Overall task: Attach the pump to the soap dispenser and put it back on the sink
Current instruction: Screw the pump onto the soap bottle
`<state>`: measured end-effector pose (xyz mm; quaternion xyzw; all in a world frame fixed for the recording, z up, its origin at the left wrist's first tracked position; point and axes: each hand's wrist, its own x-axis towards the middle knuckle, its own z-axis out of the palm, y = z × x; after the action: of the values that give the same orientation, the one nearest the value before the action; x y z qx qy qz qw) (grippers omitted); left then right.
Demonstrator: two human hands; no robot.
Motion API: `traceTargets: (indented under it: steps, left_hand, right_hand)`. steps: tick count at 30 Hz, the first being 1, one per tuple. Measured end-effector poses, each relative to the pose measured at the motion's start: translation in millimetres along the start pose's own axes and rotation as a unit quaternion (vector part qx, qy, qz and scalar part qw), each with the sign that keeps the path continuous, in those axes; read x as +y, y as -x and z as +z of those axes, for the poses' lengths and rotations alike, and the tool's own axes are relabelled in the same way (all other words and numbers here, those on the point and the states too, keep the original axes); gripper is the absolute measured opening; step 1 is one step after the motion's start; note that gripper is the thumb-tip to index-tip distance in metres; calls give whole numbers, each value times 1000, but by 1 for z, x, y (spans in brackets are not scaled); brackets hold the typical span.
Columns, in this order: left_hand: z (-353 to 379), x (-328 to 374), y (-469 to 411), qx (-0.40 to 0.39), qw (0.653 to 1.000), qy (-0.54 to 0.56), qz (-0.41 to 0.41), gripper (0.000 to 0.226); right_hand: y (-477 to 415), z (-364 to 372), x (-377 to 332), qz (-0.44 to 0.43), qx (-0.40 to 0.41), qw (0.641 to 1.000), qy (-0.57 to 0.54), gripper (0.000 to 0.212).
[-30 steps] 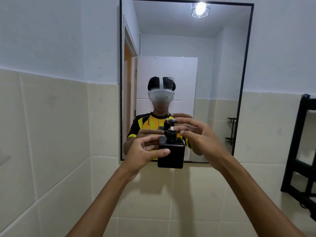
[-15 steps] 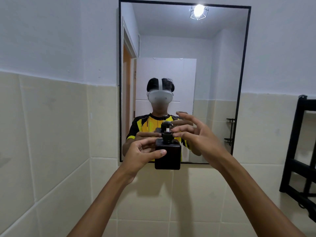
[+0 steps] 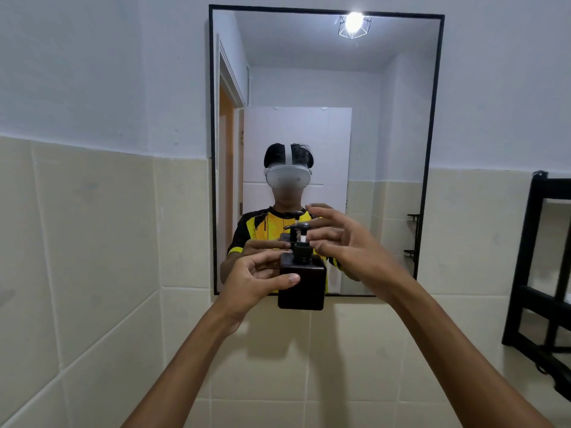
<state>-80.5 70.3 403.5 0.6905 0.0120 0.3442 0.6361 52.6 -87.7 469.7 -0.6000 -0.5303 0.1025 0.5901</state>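
Up in front of the black-framed mirror, at about chest height, a dark square soap dispenser is held upright in the air, its lower edge level with the mirror's bottom frame. Its body is a blocky, nearly black bottle with rounded corners. On top sits the pump: a black ribbed collar at the bottle's neck, a short white stem rising from it, and a black nozzle head pointing left. The stem shows between collar and head. Whether the collar is fully screwed down cannot be told from this view.

On the bottle's left side, the left hand is clamped around the body, with the thumb lying across the near face and the fingers wrapped behind. Just right of the pump, the right hand has its fingers spread and loosely curved, holding nothing; the fingertips are very close to the stem and nozzle, and any contact with them is too fine to make out.

Both forearms reach up from the bottom of the frame. Behind them the wall is cream tile below and pale paint above. A black rack stands at the right edge. Reflected in the glass are a person in a yellow and black shirt wearing a white headset, the two hands with the bottle, and a ceiling lamp
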Motion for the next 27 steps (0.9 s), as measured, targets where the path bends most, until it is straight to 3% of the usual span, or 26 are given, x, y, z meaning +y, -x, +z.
traceTargets:
  steps: [12,22,27]
  left_hand:
    - [0,-2,0,3,1000,8,-11,60]
    - [0,0,-1,-5,1000,3,5,60]
    - [-2,-2,0,-10,1000,4,-4,56]
  right_hand:
    - [-1,-4,-3,8,-19,1000,11,58]
    - [-5,-11,6,10,-28,999,-43,61]
    - [-7,-8,5,2,-74,996,-47,63]
